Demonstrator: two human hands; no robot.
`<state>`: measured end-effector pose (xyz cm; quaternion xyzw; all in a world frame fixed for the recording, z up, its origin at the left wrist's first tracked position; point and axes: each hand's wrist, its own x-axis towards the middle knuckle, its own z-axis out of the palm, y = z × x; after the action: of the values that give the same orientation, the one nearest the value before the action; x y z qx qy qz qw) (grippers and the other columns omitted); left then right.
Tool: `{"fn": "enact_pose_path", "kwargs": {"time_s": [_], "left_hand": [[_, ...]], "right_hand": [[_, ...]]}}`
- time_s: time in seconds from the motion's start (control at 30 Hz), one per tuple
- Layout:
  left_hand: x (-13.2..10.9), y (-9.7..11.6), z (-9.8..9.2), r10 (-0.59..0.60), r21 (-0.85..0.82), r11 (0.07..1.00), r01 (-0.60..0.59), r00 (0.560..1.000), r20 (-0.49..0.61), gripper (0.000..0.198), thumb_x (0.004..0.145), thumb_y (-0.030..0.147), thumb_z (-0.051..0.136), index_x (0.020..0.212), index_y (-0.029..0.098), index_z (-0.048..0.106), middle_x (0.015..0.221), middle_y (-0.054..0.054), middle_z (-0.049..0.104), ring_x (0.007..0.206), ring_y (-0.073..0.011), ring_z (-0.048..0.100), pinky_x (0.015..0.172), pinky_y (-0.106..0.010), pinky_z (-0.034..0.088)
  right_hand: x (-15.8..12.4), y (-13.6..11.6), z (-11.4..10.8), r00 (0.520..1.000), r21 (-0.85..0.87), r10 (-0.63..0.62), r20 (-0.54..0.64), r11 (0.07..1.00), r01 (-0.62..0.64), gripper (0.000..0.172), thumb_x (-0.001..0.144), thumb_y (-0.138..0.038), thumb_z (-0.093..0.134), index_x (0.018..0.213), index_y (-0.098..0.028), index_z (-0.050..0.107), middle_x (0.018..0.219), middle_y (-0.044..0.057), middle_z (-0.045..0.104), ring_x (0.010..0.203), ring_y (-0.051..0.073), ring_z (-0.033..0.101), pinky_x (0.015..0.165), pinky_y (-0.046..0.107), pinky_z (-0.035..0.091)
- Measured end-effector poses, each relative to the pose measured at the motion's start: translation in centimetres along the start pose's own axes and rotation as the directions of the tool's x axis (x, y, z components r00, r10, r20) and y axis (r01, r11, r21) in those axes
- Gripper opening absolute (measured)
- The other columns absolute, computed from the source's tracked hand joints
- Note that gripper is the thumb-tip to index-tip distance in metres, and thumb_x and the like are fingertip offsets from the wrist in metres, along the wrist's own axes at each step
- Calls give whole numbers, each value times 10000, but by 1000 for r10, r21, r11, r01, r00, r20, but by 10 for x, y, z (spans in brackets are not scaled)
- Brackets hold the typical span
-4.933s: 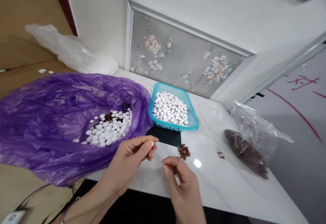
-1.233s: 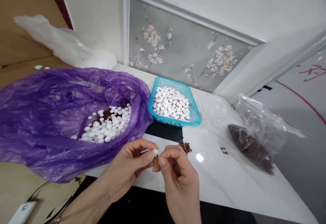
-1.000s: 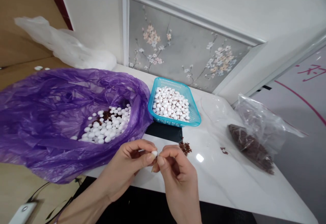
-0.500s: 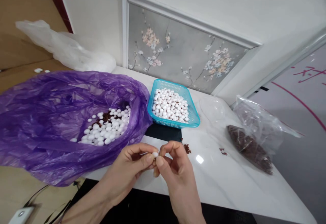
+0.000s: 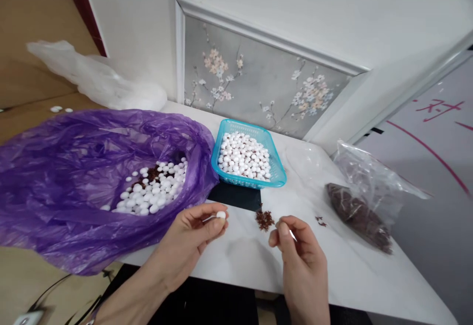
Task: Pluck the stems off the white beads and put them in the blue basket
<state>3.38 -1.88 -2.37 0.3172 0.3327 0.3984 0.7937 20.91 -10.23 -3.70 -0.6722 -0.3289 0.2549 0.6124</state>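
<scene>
Ball [image 5: 220, 215] is resting in the grip of the left hand [image 5: 194, 234], white and round, so no long axis is showing on it. That hand is pinching it between thumb and forefinger, in front of the basket [image 5: 251, 182], and most of its upper side is showing. To the right of the ball, the brown pile [image 5: 264, 220] is lying on the table [image 5: 354, 275], in the gap between the two hands. The right hand [image 5: 305, 261] is reaching nearer to it: its fingertips are hovering just beside the pile, on its right and slightly toward the person, and I cannot tell whether they are touching it. Those fingers are curling in, with the thumb close to the forefinger, but whether the tips are meeting or pinching a bit of brown is too small to tell. So the two hands are standing apart, with the ball on the left, the pile between and the right fingertips on the far side. Behind the left hand, the purple bag [image 5: 74, 167] is spreading open around more balls [image 5: 155, 194]. Well to the right, the clear bag [image 5: 362, 216] is lying aslant, its dark filling running from back left to front right.
</scene>
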Motion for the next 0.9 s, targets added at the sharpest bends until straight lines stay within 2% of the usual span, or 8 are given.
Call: {"fn": "enact_pose_path", "kwargs": {"time_s": [0.1, 0.23, 0.33, 0.43, 0.53, 0.6, 0.73, 0.9], "left_hand": [[0, -1, 2, 48, 28, 998, -47, 999, -11, 170, 621, 184, 824, 779, 187, 763, 739, 8, 688, 692, -72, 595, 694, -145, 487], [0, 1, 6, 123, 71, 990, -124, 992, 19, 117, 623, 197, 820, 724, 194, 761, 739, 5, 687, 677, -80, 587, 673, -160, 481], [-2, 1, 8, 102, 101, 989, -107, 993, 53, 95, 656, 205, 799, 744, 198, 764, 730, 6, 677, 682, -79, 575, 682, -160, 475], [-4, 1, 9, 69, 148, 986, -82, 993, 91, 160, 654, 191, 800, 809, 216, 767, 773, 7, 683, 717, -77, 572, 697, -142, 465], [-5, 3, 9, 74, 194, 976, -101, 987, 140, 247, 626, 174, 816, 857, 247, 766, 844, 6, 698, 758, -86, 586, 720, -142, 465], [-6, 4, 9, 93, 217, 968, -126, 984, 155, 241, 631, 183, 812, 855, 260, 768, 880, 4, 701, 771, -93, 594, 737, -156, 470], [-7, 3, 10, 152, 267, 947, -180, 981, 124, 151, 656, 230, 793, 805, 249, 775, 849, -4, 704, 740, -102, 585, 713, -177, 477], [-3, 3, 11, 253, 386, 876, -288, 957, 140, 83, 705, 236, 747, 786, 244, 760, 815, -8, 711, 725, -130, 604, 686, -226, 497]], "right_hand": [[3, 1, -7, 998, -17, 11, -66, 1000, -12, 228, 839, -427, 596, 934, -220, 577, 630, -46, 588, 652, 113, 524, 660, 218, 415], [5, 1, -8, 996, -42, 4, -93, 999, -8, 232, 826, -425, 599, 915, -212, 583, 605, -44, 581, 634, 119, 529, 647, 222, 420], [7, 7, -10, 996, -96, -15, -88, 995, 6, 238, 832, -429, 581, 926, -210, 586, 601, -40, 575, 624, 132, 543, 632, 236, 432], [13, 17, -14, 999, -214, -29, -36, 977, 20, 277, 830, -448, 562, 959, -206, 604, 737, 6, 637, 667, 163, 579, 645, 274, 460], [20, 24, -17, 994, -413, -103, 26, 905, 104, 289, 847, -431, 514, 981, -206, 635, 955, 63, 661, 794, 208, 605, 717, 324, 471], [25, 26, -17, 984, -527, -161, 70, 832, 173, 297, 870, -399, 465, 988, -197, 647, 1013, 79, 651, 867, 228, 604, 777, 350, 461], [31, 24, -12, 977, -651, -160, 141, 728, 213, 315, 892, -348, 408, 997, -185, 656, 1001, 77, 650, 884, 229, 616, 806, 354, 448], [30, 22, -6, 982, -688, -137, 133, 700, 191, 264, 885, -323, 418, 901, -234, 666, 953, 34, 653, 806, 214, 625, 738, 342, 437]]}}
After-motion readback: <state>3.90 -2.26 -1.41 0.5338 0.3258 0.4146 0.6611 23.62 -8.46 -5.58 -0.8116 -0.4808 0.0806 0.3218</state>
